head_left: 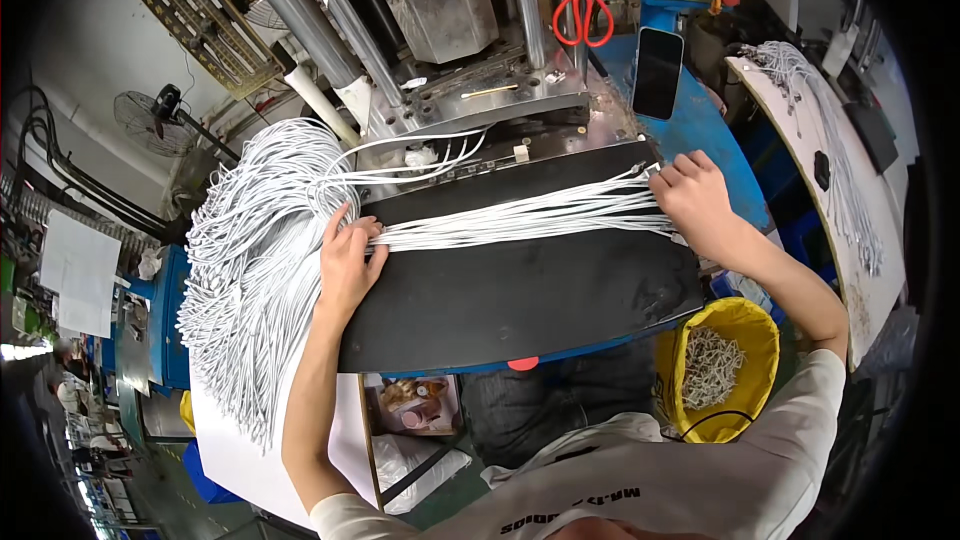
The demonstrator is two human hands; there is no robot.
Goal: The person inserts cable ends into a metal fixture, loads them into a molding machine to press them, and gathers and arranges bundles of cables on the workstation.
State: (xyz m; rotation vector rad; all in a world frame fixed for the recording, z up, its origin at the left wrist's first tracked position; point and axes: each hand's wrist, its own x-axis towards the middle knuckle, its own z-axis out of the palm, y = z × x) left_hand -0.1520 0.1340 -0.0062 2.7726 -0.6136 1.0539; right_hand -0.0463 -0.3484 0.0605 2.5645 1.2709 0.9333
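A bundle of thin white cables [520,215] lies stretched from left to right across a black mat [510,305]. My left hand [348,258] is bent over the bundle's left part, beside a large heap of white cables [250,230]. Its fingers are partly hidden among the cables. At the bundle's right end my right hand [692,198] is closed, with its fingers curled on the cable ends. Small connectors there are mostly covered by the fingers. Several more cables [420,176] run from the heap to the metal fixture [521,153] behind the mat.
Behind the mat stands a press machine [430,0] with metal columns. Red-handled scissors [583,20] hang near a phone [657,73]. A yellow bin [745,340] of small white pieces stands at the lower right. Further right, a table [800,130] bears more cables.
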